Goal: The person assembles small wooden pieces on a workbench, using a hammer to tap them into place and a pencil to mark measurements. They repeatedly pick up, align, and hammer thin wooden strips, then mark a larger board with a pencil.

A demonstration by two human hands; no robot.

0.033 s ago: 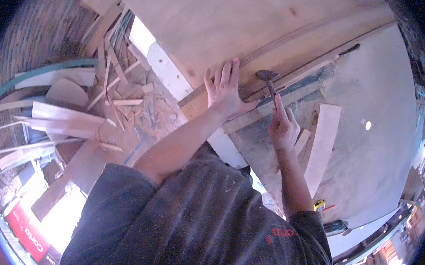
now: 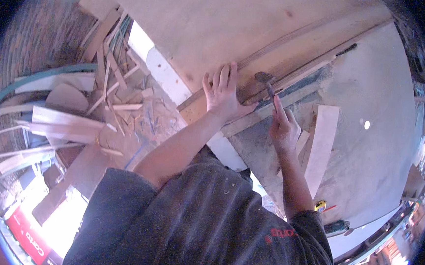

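My left hand [image 2: 222, 96] lies with fingers spread on the near edge of a large plywood sheet [image 2: 205, 28], its thumb stretched to the right along a narrow wood strip [image 2: 303, 72]. In my right hand [image 2: 285, 130] is a hammer, held by its handle with the index finger extended along it. The dark hammer head [image 2: 264, 78] is just right of my left hand, over the plywood's edge by the strip. Whether the head touches the wood I cannot tell. No nail can be made out.
A grey-topped work table [image 2: 368, 158] spreads to the right. On it are a pale board [image 2: 323, 140], a yellow tape measure [image 2: 320, 205] and a dark tool [image 2: 337, 227]. Wood offcuts [image 2: 120, 72] litter the floor at left, beside a curved green edge [image 2: 44, 74].
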